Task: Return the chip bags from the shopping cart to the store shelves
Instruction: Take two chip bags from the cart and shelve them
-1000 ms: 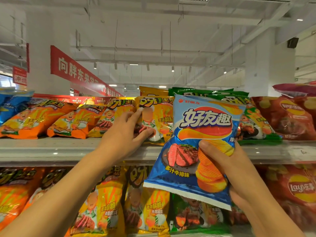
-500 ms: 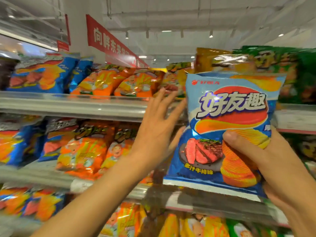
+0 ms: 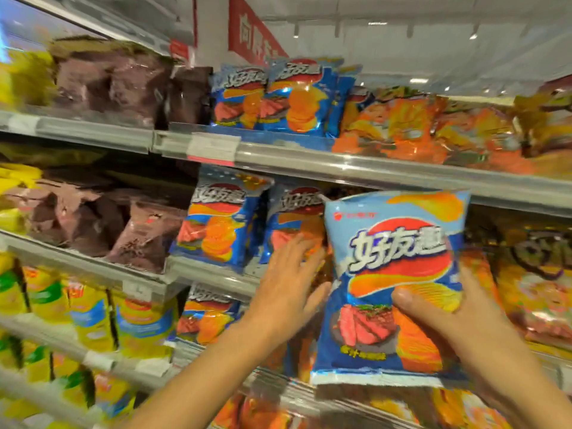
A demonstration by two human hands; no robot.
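Note:
My right hand [image 3: 458, 323] grips a blue chip bag [image 3: 393, 258] with steak and ridged chips printed on it, held upright in front of the shelves. My left hand [image 3: 288, 286] is spread flat, fingers apart, against matching blue bags [image 3: 291, 224] on the middle shelf [image 3: 213, 274], just left of the held bag. More of the same blue bags stand on the shelf above [image 3: 275, 97] and on the one below [image 3: 207, 314]. The cart is out of sight.
Dark brown bags [image 3: 123, 88] fill the shelves to the left, with yellow and green bags [image 3: 93, 320] lower left. Orange bags [image 3: 433, 128] fill the upper right shelf. Grey shelf rails with price tags [image 3: 213, 148] run across. A red banner [image 3: 250, 35] hangs overhead.
The view has swung left and down from the orange bags to the blue-bag section. My left hand left the top shelf and now presses the middle-shelf bags. My right hand keeps holding the blue bag.

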